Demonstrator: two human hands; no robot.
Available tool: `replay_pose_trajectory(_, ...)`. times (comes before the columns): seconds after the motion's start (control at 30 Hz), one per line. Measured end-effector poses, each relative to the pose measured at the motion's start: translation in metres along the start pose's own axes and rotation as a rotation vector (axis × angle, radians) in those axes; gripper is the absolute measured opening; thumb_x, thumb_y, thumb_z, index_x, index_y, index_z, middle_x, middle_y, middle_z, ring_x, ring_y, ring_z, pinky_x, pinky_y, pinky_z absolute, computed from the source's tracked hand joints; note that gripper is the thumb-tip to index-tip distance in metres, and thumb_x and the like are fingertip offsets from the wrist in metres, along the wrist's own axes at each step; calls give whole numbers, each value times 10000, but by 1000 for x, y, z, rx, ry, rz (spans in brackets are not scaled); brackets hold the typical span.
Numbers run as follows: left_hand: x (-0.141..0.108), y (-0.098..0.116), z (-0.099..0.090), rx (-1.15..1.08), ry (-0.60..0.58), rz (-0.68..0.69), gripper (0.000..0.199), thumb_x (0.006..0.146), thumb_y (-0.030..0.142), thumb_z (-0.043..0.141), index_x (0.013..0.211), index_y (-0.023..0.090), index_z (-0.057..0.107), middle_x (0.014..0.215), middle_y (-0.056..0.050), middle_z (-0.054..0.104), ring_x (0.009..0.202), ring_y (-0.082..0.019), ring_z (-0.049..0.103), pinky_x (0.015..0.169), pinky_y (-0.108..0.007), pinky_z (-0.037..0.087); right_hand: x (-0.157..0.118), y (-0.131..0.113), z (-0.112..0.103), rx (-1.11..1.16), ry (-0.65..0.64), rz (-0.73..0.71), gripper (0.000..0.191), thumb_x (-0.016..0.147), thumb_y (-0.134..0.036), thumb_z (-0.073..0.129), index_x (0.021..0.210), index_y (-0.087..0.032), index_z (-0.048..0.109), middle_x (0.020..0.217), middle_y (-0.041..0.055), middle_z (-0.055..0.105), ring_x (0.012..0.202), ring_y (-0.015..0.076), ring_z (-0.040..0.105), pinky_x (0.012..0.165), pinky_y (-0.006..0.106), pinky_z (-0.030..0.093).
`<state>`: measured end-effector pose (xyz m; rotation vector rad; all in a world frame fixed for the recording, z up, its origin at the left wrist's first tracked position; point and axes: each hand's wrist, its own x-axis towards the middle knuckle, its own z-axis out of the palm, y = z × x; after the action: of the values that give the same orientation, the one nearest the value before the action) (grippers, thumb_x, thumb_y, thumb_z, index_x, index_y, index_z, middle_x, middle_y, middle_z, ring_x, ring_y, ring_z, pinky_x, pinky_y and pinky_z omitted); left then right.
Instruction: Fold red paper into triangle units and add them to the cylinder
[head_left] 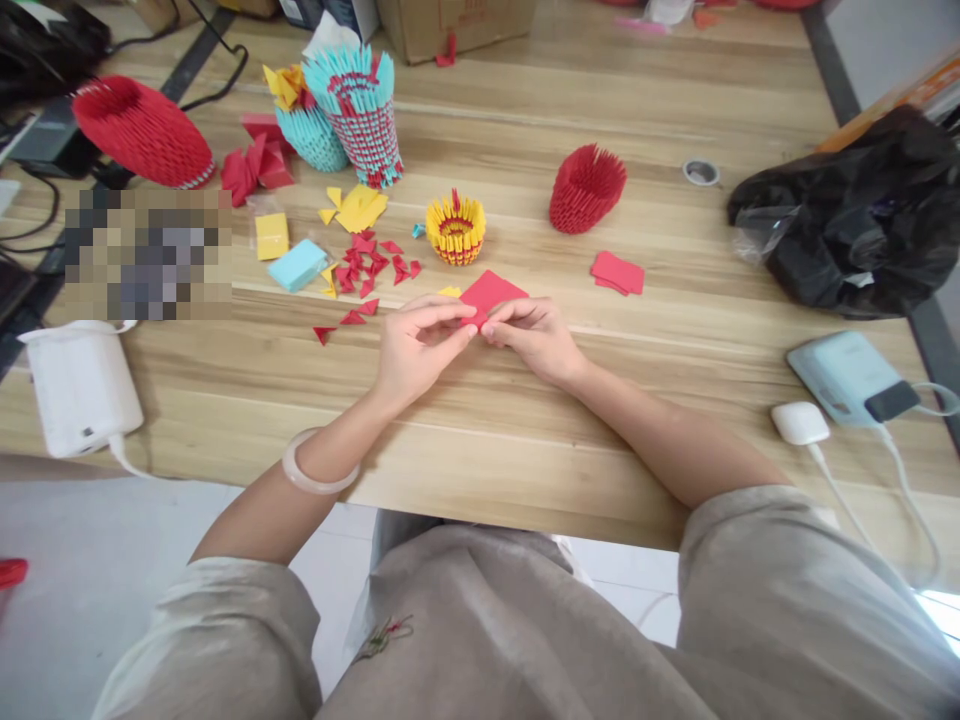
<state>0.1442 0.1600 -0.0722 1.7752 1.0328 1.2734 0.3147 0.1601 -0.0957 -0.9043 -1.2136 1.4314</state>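
Note:
Between the fingertips of my left hand (421, 345) and my right hand (536, 338) is a small piece of red paper (474, 318), pinched from both sides. Just behind it lies a stack of red paper (493, 289) on the table. Small folded red triangles (364, 262) are scattered beyond my left hand. A yellow and red folded-paper bowl (456, 230) stands behind the red stack. More red paper slips (618, 273) lie to the right.
Folded-paper vases (367, 120) and a large red one (142, 130) stand at the back left. A red paper vase (587, 188) is at the back. Black plastic bag (855, 215), power bank (847, 375) and white charger (800, 423) lie right; a white device (84, 390) sits left.

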Motion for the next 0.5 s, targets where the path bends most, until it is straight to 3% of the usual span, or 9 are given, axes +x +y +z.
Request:
replay_pose_trajectory(0.3, -3, 2, 4, -1, 32, -66, 83, 708, 239, 728, 767, 184, 744, 814, -56, 723, 767, -167, 662, 698, -292, 547, -3, -2, 6, 28, 71, 62, 246, 610, -330, 779, 666, -153, 618, 574, -16, 618, 510, 75, 536, 489, 202, 438)
replay_pose_trajectory(0.5, -4, 0, 7, -29, 67, -129, 92, 691, 248, 741, 749, 177, 742, 795, -51, 733, 778, -175, 670, 752, -312, 546, -5, -2, 9, -61, 145, -19, 249, 615, -338, 768, 612, -167, 587, 570, -10, 617, 487, 78, 511, 486, 225, 441)
